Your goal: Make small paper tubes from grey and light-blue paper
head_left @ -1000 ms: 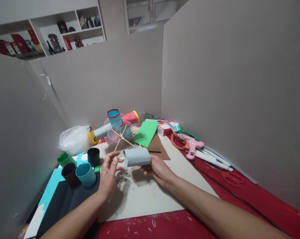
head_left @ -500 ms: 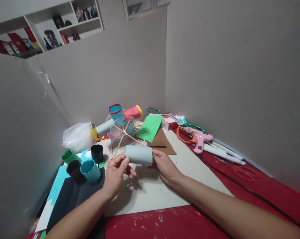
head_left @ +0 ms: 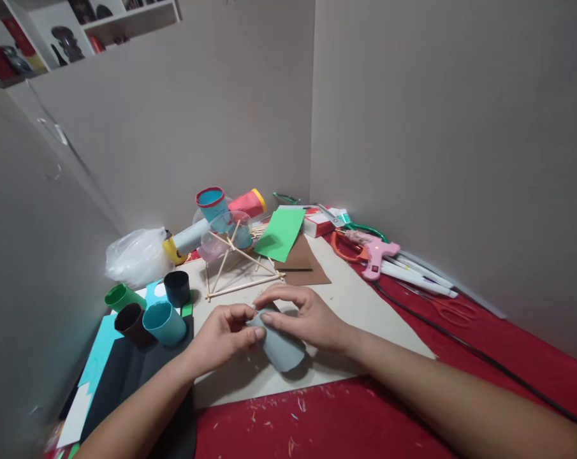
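Note:
A grey-blue cardboard tube [head_left: 283, 349] is tilted in front of me, its wider end towards me and low over the pale board [head_left: 365, 312]. My left hand [head_left: 231, 331] pinches its far left edge between thumb and fingers. Over the far end curls my right hand [head_left: 307, 315], thumb pressed on the tube's upper side and fingers behind it. The fingertips at the far end are partly hidden. Just beyond my hands stands a frame of wooden sticks [head_left: 245, 290].
To the left, green [head_left: 124, 298], brown [head_left: 132, 324], blue [head_left: 164, 323] and black [head_left: 177, 289] paper cups stand by black sheets [head_left: 125, 370]. A pink glue gun [head_left: 377, 255], its cord, scissors [head_left: 453, 311] and white pens lie right. Green paper [head_left: 281, 233] and a plastic bag [head_left: 138, 258] lie behind.
The tube has turned from sideways to pointing towards me and come lower and nearer. My right hand has moved from its right end to over its far end. The view has shifted slightly.

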A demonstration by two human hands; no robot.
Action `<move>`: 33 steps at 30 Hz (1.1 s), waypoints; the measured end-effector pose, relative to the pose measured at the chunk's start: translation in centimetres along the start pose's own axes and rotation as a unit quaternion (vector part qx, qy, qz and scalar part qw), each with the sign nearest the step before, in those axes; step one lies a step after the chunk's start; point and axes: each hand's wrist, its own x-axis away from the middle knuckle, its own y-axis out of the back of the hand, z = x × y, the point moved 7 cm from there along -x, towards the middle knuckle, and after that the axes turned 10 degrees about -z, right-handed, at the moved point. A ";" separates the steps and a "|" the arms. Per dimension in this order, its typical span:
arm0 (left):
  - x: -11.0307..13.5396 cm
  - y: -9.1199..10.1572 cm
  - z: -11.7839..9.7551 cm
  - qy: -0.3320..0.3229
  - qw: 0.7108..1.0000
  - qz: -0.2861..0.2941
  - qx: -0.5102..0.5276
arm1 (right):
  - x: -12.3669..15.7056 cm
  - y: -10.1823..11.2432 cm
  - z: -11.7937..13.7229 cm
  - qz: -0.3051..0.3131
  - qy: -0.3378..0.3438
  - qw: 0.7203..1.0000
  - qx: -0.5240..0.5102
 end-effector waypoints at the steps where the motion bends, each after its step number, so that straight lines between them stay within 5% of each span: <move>1: 0.0 -0.1 0.1 0.004 1.000 -0.004 0.002 | 0.2 -0.3 0.1 0.014 0.014 1.000 0.011; 20: 0.4 -0.4 -0.2 -0.035 0.995 -0.029 -0.084 | 0.7 -1.7 1.1 0.117 0.071 0.985 0.102; 23: 0.3 0.0 -0.3 -0.034 0.998 -0.037 -0.046 | 0.3 -0.9 1.2 0.072 0.074 0.991 0.082; 28: 0.2 1.2 -1.0 -0.032 0.997 -0.065 0.008 | -1.0 2.6 -1.1 -0.118 -0.028 0.993 0.008; 33: 0.1 2.9 -2.7 -0.052 0.991 -0.105 0.060 | -1.6 3.1 -4.1 -0.164 -0.083 0.983 -0.027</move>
